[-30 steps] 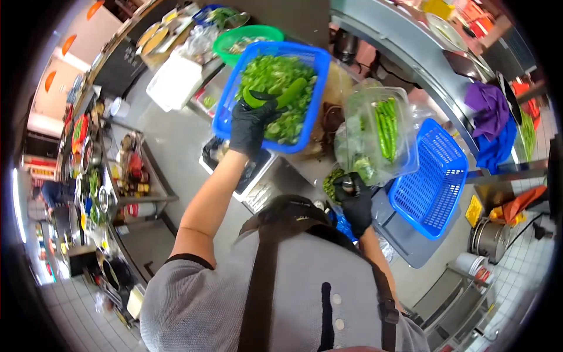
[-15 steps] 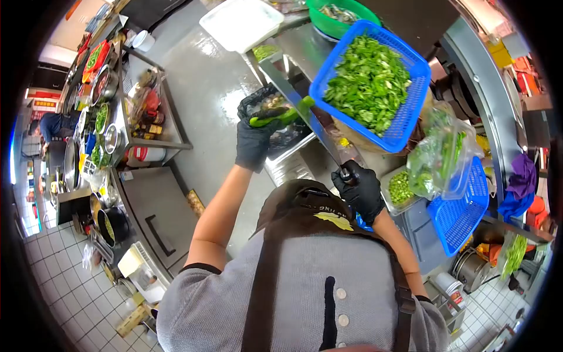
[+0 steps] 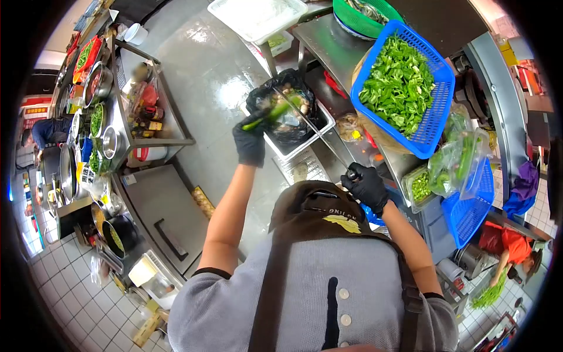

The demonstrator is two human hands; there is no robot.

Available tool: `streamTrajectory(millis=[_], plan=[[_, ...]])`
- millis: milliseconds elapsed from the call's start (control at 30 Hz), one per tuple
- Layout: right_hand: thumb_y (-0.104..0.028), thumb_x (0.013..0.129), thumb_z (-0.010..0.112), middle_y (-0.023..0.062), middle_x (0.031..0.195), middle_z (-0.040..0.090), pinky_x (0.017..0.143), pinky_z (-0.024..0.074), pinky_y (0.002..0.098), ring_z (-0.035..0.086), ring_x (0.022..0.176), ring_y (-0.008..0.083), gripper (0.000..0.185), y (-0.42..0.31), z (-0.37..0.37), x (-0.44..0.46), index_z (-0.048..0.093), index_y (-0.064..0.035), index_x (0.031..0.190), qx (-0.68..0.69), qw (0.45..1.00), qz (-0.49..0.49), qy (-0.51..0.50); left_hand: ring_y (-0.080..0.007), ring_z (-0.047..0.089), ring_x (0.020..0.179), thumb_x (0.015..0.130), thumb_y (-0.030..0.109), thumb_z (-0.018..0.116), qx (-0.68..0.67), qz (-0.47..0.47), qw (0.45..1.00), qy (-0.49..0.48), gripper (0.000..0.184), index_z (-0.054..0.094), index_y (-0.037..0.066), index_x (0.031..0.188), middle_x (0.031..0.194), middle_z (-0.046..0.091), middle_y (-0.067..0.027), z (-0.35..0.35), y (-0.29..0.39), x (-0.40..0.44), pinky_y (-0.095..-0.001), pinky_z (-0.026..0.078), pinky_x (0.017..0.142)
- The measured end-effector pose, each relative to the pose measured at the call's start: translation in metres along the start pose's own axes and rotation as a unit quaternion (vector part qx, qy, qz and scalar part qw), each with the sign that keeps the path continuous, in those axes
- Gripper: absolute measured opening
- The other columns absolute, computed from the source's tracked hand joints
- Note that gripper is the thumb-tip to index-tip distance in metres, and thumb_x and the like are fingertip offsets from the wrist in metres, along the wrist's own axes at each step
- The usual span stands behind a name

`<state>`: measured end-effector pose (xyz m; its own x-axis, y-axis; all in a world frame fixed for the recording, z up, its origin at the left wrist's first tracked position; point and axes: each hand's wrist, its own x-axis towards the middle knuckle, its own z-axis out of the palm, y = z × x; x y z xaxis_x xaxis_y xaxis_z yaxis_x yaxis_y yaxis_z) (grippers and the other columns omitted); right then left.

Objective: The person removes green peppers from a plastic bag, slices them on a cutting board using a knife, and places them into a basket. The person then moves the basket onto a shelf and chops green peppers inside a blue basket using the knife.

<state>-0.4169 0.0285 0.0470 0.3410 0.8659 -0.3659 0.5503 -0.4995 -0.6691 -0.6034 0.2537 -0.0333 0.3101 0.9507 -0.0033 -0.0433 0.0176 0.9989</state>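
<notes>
My left hand (image 3: 250, 141), in a black glove, is wrapped round long green vegetables (image 3: 275, 113) above a bin (image 3: 328, 121) lined with a black bag. Inside the bin lie pale scraps. In a black glove too, my right hand (image 3: 366, 186) grips the handle of a long knife (image 3: 325, 142). Its blade slants up and left over the bin, with the tip near the vegetables; whether they touch is unclear. A blue basket (image 3: 443, 76) of chopped greens (image 3: 399, 85) sits beyond my right hand.
A green colander (image 3: 384, 12) and white tray (image 3: 258, 20) are at the top. An empty blue basket (image 3: 469, 205) and a clear tub (image 3: 417, 186) stand right. Pans line the left counter (image 3: 117, 141). One person (image 3: 516, 243) in red is lower right; another (image 3: 44, 132) is far left.
The view has swung, so the filled basket appears farther right. Both hands have left the basket area; the vegetables and knife are now over the bin. A person in red has appeared lower right.
</notes>
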Motion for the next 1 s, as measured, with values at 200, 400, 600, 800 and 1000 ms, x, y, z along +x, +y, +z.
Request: streamTrajectory(millis=[200,400,600,800,1000], plan=[[-0.027,0.074,0.058,0.0215,0.073,0.062,0.063,0.048,0.0427,0.061,0.072,0.0377,0.025,0.044,0.027,0.026,0.061,-0.004,0.084,-0.024,0.998,0.059,-0.005,-0.0221,0.06,0.091,0.081,-0.001,0.059,-0.223,-0.153,0.963,-0.011,0.028,0.057,-0.005,0.108,0.102,0.062,-0.0143,-0.03,-0.029,0.042,-0.0297,0.05,0.083],[-0.031,0.074,0.071,0.0125,0.068,0.062,0.057,0.0478,0.0354,0.062,0.06,0.0265,0.028,0.004,0.014,0.013,0.061,-0.0066,0.083,0.037,0.974,-0.036,0.219,-0.0268,0.057,0.099,0.088,0.007,0.052,-0.318,-0.159,0.93,-0.087,0.031,0.052,-0.006,0.116,0.114,0.058,-0.0141,0.025,0.016,0.025,-0.0343,0.046,0.087],[-0.013,0.076,0.07,0.0048,0.066,0.059,0.055,0.0452,0.0274,0.053,0.056,0.0123,0.017,0.017,-0.031,-0.024,0.055,-0.0048,0.078,0.117,0.941,-0.004,0.318,-0.0154,0.062,0.082,0.084,0.008,0.062,-0.077,0.043,0.996,-0.03,0.024,0.063,-0.003,0.105,0.098,0.065,-0.0096,0.026,0.027,0.061,-0.0273,0.05,0.072],[-0.013,0.076,0.07,0.0013,0.06,0.056,0.053,0.0438,0.0251,0.051,0.056,0.0051,0.015,0.04,-0.066,-0.067,0.056,-0.0048,0.075,0.274,0.901,0.087,0.325,-0.031,0.059,0.077,0.079,0.025,0.061,0.59,0.028,0.748,-0.303,0.026,0.065,0.003,0.091,0.089,0.064,-0.0165,-0.095,-0.213,0.092,-0.0384,0.046,0.068],[-0.012,0.076,0.069,0.0048,0.062,0.058,0.055,0.0446,0.0278,0.053,0.055,0.0113,0.013,0.089,-0.106,-0.079,0.058,-0.0051,0.074,0.154,0.909,0.076,0.38,-0.0282,0.062,0.08,0.082,0.041,0.057,0.704,-0.196,0.634,-0.253,0.043,0.064,0.003,0.101,0.089,0.063,-0.0192,-0.101,-0.215,0.067,-0.0374,0.051,0.07]])
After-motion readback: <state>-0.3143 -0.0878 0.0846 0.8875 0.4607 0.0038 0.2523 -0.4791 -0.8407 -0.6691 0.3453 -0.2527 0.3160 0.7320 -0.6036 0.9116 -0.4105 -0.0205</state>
